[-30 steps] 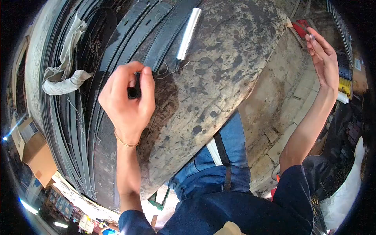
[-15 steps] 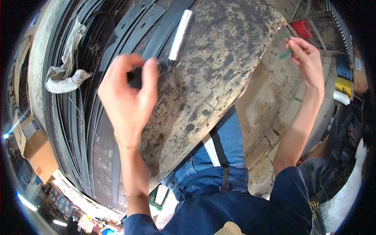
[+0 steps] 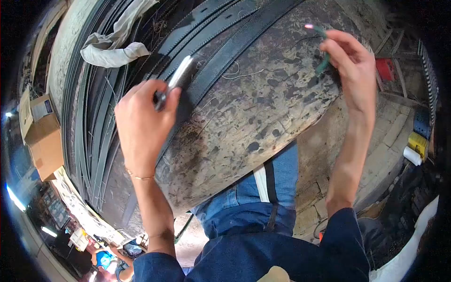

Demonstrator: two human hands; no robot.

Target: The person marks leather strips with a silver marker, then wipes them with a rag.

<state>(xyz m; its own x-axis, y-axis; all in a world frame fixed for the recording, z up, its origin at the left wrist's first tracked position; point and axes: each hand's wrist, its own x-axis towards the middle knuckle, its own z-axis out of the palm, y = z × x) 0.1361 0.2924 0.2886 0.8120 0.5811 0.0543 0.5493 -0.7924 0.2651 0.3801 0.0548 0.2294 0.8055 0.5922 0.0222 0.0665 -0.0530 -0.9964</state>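
Observation:
My left hand [image 3: 145,122] is closed on a white cylindrical object [image 3: 179,71] with a dark end, held above the dark straps at the left of the worn work surface. Between the fingertips of my right hand [image 3: 350,61] is a thin green item [image 3: 322,63] with a small bright pinkish tip; its exact nature is hard to tell. A wide black strap [image 3: 235,47] lies diagonally between the two hands. A loose thread [image 3: 244,75] curls on the spotted surface beside it.
Many dark straps [image 3: 89,136] run along the left of the surface, under a crumpled pale cloth [image 3: 112,55]. A cardboard box [image 3: 43,141] stands far left. At right are a red object [image 3: 385,69] and a white roll [image 3: 412,156]. Another person [image 3: 123,268] appears lower left.
My left hand has closed on the white object and lifted it from the straps. My right hand has moved left over the surface, still holding the green item. The view has shifted.

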